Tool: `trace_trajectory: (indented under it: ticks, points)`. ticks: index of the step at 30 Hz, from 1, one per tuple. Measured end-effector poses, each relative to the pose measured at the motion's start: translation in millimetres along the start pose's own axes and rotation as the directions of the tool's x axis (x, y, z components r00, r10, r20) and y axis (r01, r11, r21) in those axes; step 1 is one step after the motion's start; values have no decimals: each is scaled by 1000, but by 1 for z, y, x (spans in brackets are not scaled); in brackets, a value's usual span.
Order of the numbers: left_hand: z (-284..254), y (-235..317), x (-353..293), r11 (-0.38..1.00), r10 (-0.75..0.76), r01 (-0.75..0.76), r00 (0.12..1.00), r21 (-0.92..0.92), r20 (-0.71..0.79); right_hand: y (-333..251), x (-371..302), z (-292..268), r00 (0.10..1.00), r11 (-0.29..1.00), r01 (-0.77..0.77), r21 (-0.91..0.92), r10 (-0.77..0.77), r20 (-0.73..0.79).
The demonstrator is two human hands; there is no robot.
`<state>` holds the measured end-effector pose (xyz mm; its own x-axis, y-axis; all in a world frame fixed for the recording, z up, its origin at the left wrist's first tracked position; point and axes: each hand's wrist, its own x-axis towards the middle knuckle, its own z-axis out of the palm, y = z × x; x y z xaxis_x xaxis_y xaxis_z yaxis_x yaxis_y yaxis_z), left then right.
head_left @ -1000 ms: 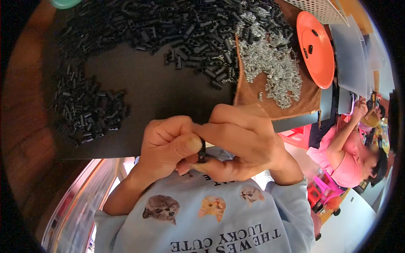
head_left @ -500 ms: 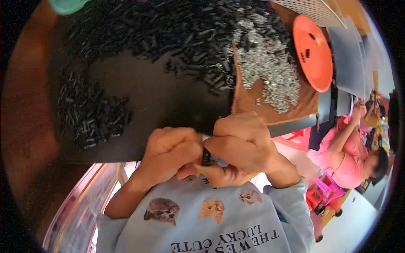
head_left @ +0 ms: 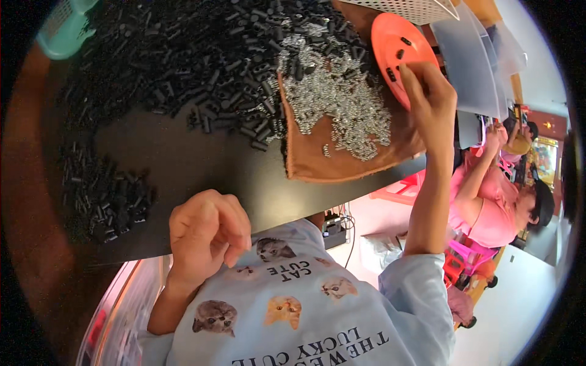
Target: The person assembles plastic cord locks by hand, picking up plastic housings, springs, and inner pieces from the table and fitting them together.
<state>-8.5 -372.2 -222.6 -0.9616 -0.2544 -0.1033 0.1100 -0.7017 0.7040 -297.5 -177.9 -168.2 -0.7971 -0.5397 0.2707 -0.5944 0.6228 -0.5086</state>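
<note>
Right fingers: the right hand (head_left: 430,97) is stretched out over the orange dish (head_left: 403,52), fingertips drawn close together at its near rim. Whether anything sits between them I cannot tell; nothing shows.
Left fingers: the left hand (head_left: 207,235) is loosely curled, tips bent in toward the palm, gripping nothing visible. It hangs at the near edge of the black mat (head_left: 195,165), just above the shirt.
At the right fingertips: a few small black pieces (head_left: 400,49) lie on the orange dish, only a handful, well spaced.
Just left of the right hand: brown cloth (head_left: 342,161) carrying a heap of small silver springs (head_left: 342,104), bright and tangled.
Further left of that: a broad drift of black tubular parts (head_left: 201,55) spread over the far side of the mat, touching the cloth edge.
Beyond the left fingers, to their left: a smaller separate patch of the same black parts (head_left: 101,195).
Progress, judged: the dish holds very few pieces against large stocks of springs and black parts, so the work looks early, with most of the stock yet to be handled.
Outer field: a pale green basket (head_left: 64,27) at the far left corner, grey trays (head_left: 470,67) past the dish, and another person in pink (head_left: 494,201) off to the right, apart from this bench.
</note>
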Motion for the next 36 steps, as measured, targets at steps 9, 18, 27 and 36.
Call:
trace_trajectory:
  ticks: [9,18,27,36]
  points:
    - [4,7,-3,992,-96,101,993,73,-64,-84,-47,55,754,842,468,268,-539,376]
    - [3,5,-5,998,-49,53,992,34,-113,-105,-51,77,688,756,654,33,-613,389]
    - [12,4,4,994,26,7,955,109,-296,-104,-53,71,699,749,602,277,-662,269]
    - [12,7,7,980,-84,130,959,153,-272,-113,-62,75,673,654,577,489,-720,169]
